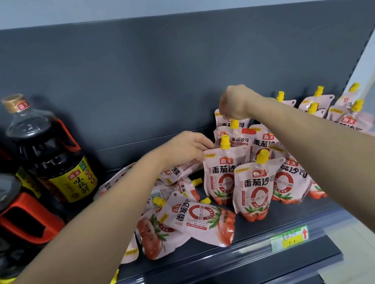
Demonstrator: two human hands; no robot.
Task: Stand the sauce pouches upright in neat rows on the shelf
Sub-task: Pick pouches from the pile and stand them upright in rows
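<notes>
Pink tomato-sauce pouches with yellow spouts fill the dark shelf (285, 219). Several stand upright in rows at centre and right, the frontmost upright pouch (254, 188) nearest the edge. A heap of fallen pouches (198, 220) lies flat to their left. My left hand (187, 147) rests on the top left corner of a standing pouch (221, 175), fingers closed on it. My right hand (236, 102) reaches over to the back of the row and pinches the top of a rear pouch (222, 119), whose spout is hidden by my fingers.
Large dark soy sauce bottles (48, 154) with orange handles stand at the left, close to the fallen pouches. A green and yellow price tag (289, 239) sits on the shelf's front rail. The grey back panel (150, 75) rises behind everything.
</notes>
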